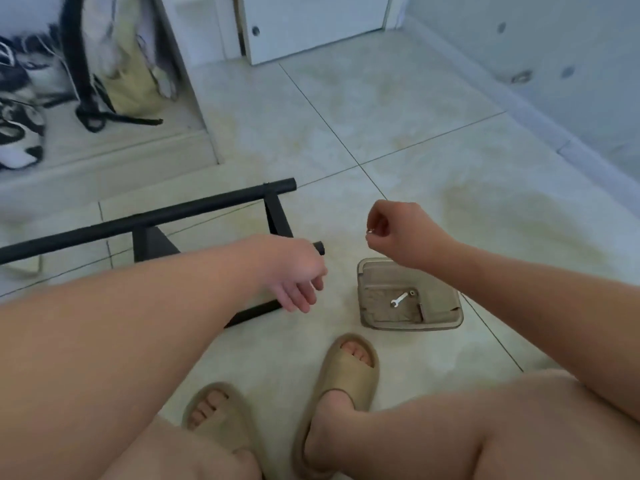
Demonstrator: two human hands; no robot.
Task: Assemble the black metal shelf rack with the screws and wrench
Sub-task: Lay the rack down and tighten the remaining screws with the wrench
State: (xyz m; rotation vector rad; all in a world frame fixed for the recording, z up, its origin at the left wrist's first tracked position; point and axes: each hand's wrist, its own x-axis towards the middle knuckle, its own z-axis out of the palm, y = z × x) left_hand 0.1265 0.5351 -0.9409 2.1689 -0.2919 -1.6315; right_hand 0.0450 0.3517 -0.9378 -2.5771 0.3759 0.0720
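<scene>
My right hand (398,230) pinches a small silvery part (370,231); my left hand (294,271), fingers loose, is over the rack frame (156,216). The wrench (400,298) lies in the tray (446,323).

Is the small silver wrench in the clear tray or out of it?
In: the small silver wrench lies flat on the bottom of the clear rectangular plastic tray.
</scene>
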